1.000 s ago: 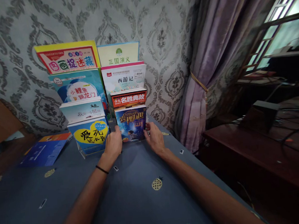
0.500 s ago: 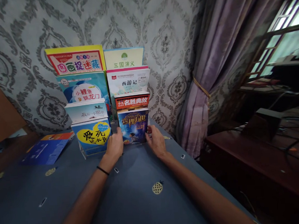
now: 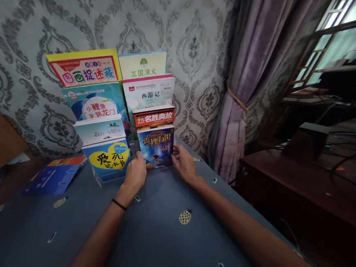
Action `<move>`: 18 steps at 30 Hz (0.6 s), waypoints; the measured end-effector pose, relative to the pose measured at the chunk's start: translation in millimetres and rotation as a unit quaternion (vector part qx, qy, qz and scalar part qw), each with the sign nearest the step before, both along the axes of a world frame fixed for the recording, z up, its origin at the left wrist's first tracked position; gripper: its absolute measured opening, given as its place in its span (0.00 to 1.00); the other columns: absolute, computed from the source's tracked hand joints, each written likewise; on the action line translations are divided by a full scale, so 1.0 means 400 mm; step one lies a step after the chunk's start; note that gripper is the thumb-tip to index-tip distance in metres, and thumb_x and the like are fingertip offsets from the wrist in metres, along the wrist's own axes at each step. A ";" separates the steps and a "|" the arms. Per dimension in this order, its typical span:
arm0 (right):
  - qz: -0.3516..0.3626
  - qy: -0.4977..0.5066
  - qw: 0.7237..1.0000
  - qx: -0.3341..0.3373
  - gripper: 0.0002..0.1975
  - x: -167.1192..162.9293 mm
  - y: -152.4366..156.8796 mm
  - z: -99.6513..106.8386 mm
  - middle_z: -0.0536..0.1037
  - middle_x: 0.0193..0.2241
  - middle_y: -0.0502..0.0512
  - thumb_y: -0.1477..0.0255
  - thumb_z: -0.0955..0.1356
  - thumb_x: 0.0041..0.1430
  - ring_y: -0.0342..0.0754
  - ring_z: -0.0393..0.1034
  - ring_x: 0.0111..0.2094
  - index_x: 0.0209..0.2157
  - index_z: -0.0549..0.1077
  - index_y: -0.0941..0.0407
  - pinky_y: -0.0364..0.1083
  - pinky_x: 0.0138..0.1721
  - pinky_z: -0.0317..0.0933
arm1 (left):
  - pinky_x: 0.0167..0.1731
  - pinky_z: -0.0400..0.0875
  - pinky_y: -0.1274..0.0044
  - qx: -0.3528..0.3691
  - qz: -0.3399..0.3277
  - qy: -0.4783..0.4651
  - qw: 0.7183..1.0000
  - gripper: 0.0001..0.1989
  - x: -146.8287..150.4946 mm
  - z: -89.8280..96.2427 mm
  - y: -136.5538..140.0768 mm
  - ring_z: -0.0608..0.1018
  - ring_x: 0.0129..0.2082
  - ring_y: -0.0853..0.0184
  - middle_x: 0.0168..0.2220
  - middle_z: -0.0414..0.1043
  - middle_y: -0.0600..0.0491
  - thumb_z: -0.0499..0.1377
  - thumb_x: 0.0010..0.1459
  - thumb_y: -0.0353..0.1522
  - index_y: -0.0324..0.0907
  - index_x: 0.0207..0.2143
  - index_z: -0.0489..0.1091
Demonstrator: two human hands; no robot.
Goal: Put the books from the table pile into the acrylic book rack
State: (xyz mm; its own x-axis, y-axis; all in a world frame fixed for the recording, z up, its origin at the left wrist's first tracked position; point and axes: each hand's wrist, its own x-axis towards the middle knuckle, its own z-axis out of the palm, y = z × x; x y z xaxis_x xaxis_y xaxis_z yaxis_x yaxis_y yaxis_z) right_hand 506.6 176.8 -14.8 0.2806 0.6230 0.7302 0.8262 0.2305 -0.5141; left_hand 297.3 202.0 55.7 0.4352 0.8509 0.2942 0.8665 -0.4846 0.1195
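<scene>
A dark blue book (image 3: pixel 156 149) stands upright at the front of the right column of books. My left hand (image 3: pixel 136 169) has its thumb at the book's lower left edge, its fingers curled and partly hidden. On the opposite edge rests my right hand (image 3: pixel 183 162), fingers bent along the side. Behind this book rise a red-topped book (image 3: pixel 155 117), a white book (image 3: pixel 150 93) and a pale yellow book (image 3: pixel 143 66). Beside my left hand, in the left column, is a blue book with a yellow heart (image 3: pixel 108 160).
Farther back in the left column are a pale book (image 3: pixel 99 130), a teal book (image 3: pixel 97 100) and a yellow-edged book (image 3: pixel 83 69). A blue booklet (image 3: pixel 53 178) lies flat at left on the blue cloth (image 3: pixel 162 241). Right of the table hangs a purple curtain (image 3: pixel 232 80).
The view has shifted slightly, so the books sit a little higher and farther left. Both hands keep their places at the sides of the dark blue book.
</scene>
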 end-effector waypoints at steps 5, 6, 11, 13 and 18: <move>0.011 0.011 1.000 0.001 0.13 0.005 -0.003 0.002 0.77 0.39 0.60 0.73 0.62 0.61 0.54 0.73 0.37 0.48 0.69 0.54 0.53 0.39 0.70 | 0.44 0.74 0.72 0.008 -0.025 0.006 1.000 0.08 -0.013 0.000 -0.031 0.80 0.48 0.56 0.45 0.76 0.37 0.51 0.69 0.29 0.34 0.47 0.63; 0.013 0.012 1.000 0.001 0.13 0.005 -0.003 0.003 0.77 0.39 0.60 0.72 0.62 0.61 0.54 0.73 0.37 0.47 0.69 0.54 0.53 0.39 0.70 | 0.45 0.74 0.71 0.010 -0.030 0.008 0.999 0.08 -0.015 0.000 -0.038 0.79 0.49 0.56 0.46 0.75 0.36 0.51 0.69 0.29 0.34 0.47 0.63; 0.018 0.017 1.000 0.002 0.10 0.006 -0.003 0.004 0.77 0.39 0.61 0.71 0.62 0.62 0.53 0.73 0.36 0.45 0.69 0.55 0.52 0.37 0.69 | 0.45 0.74 0.69 0.018 -0.045 0.021 0.999 0.09 -0.023 -0.006 -0.067 0.77 0.51 0.55 0.48 0.74 0.38 0.50 0.70 0.30 0.36 0.49 0.63; 0.017 0.018 1.000 0.003 0.10 0.007 -0.003 0.004 0.77 0.38 0.61 0.70 0.62 0.62 0.54 0.73 0.36 0.44 0.69 0.55 0.52 0.37 0.68 | 0.45 0.74 0.69 0.024 -0.049 0.033 0.998 0.10 -0.026 -0.008 -0.076 0.76 0.51 0.55 0.48 0.74 0.38 0.49 0.71 0.31 0.36 0.50 0.63; 0.017 0.019 1.000 0.005 0.09 0.007 -0.004 0.003 0.78 0.37 0.60 0.70 0.63 0.62 0.54 0.73 0.36 0.43 0.70 0.54 0.52 0.38 0.68 | 0.45 0.74 0.69 0.044 -0.057 0.054 0.996 0.10 -0.038 -0.012 -0.088 0.75 0.52 0.55 0.49 0.74 0.39 0.49 0.70 0.29 0.36 0.51 0.63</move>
